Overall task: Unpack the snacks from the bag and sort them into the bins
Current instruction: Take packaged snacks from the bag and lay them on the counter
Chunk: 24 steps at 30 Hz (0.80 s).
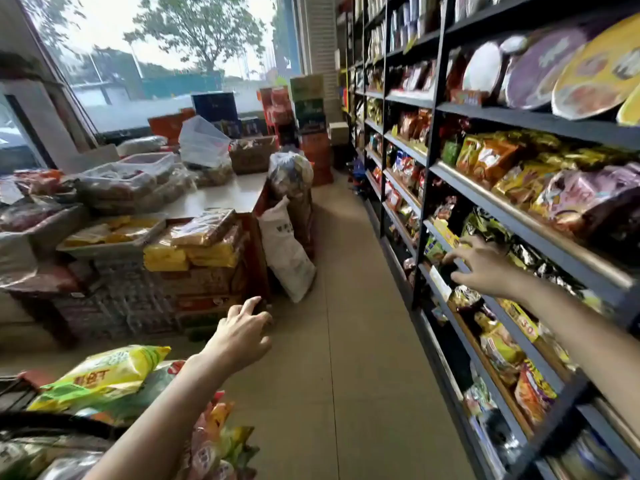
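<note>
The right hand (483,266) is reaching into the dark shelving unit (530,233), fingers spread and relaxed over the shelf edge, pinching nothing, just above a dark snack packet (464,297) lying on the shelf below. Left of the shelving unit, across the aisle, the left hand (242,332) is hovering in the air with fingers loosely curled, holding nothing. Further left of it, at the bottom corner, a yellow-green snack bag (104,375) is lying on top of a heap of other packets (214,445)
</note>
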Each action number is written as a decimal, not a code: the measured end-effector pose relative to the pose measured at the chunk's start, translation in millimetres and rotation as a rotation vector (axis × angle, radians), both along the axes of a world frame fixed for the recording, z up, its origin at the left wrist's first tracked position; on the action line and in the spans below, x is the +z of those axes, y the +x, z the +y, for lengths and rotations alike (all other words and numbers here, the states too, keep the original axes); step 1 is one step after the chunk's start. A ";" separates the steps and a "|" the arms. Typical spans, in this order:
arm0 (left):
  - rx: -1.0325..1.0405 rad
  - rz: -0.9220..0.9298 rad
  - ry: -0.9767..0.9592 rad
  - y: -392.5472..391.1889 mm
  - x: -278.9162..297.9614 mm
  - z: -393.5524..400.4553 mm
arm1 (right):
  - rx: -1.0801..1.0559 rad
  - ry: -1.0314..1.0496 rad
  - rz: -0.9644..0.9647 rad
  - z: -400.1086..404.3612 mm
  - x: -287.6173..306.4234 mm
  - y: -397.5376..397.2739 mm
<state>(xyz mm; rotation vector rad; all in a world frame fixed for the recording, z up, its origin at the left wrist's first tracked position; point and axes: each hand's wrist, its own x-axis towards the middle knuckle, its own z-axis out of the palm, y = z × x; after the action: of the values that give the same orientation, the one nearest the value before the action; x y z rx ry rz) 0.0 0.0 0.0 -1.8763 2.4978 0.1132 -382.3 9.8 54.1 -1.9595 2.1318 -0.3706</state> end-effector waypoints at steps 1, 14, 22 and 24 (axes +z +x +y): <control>-0.002 -0.042 0.030 -10.8 -11.7 -20.2 | -0.022 0.024 0.024 -18.3 -10.5 -10.0; -0.052 0.031 0.089 -130.8 -63.8 -331.6 | 0.234 0.097 0.028 -351.4 -90.4 -19.3; 0.144 0.082 0.031 -90.2 -73.8 -571.7 | 0.341 0.050 0.016 -590.9 -101.3 -4.7; 0.197 0.118 0.045 -83.5 -79.8 -640.0 | 0.327 0.052 0.016 -660.4 -96.2 -2.6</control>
<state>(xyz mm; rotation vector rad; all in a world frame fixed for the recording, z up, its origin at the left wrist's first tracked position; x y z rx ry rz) -83.5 -640.0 -79.8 -2.1526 2.3508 0.2871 -384.9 -650.6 -42.2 -2.2352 1.7650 -0.2381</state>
